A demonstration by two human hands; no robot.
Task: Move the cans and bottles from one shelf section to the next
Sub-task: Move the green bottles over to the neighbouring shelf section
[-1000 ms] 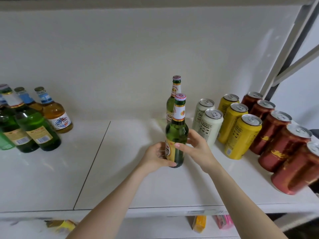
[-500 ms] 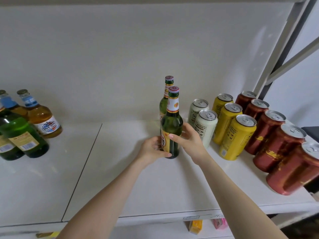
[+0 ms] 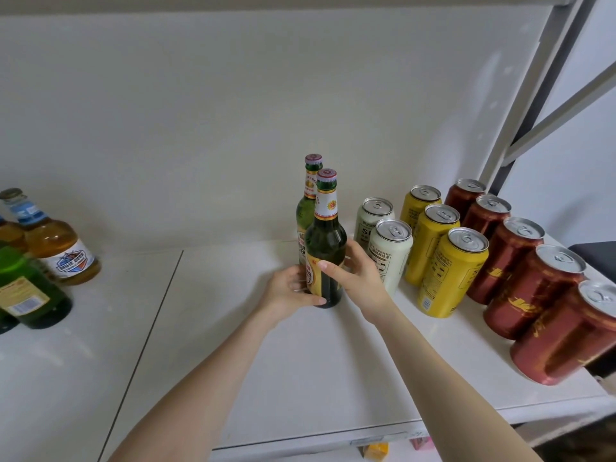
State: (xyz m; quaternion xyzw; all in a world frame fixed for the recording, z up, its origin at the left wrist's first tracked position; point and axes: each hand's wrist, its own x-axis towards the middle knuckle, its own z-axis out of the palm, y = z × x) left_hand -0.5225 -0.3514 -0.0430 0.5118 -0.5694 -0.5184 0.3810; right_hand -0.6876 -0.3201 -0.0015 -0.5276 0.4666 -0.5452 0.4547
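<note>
Since a second ago we have slid the dark green bottle (image 3: 325, 248) back along the shelf (image 3: 300, 378), so that it now stands just in front of the lighter green bottle (image 3: 305, 211), and the bottles on the left section have drifted toward the picture's edge. Nearest us, our forearms reach in from below. Our left hand (image 3: 288, 291) wraps the bottle's lower body from the left, thumb across the yellow label; our right hand (image 3: 358, 278) clasps it from the right, fingers behind the glass. The bottle stands upright on the right section, its base on the shelf. Just right of it stand two white cans (image 3: 390, 251), then three yellow cans (image 3: 450, 271), then a row of red cans (image 3: 533, 288). Across the seam to the left stand an amber bottle (image 3: 58, 245) and a green bottle (image 3: 26, 291).
</note>
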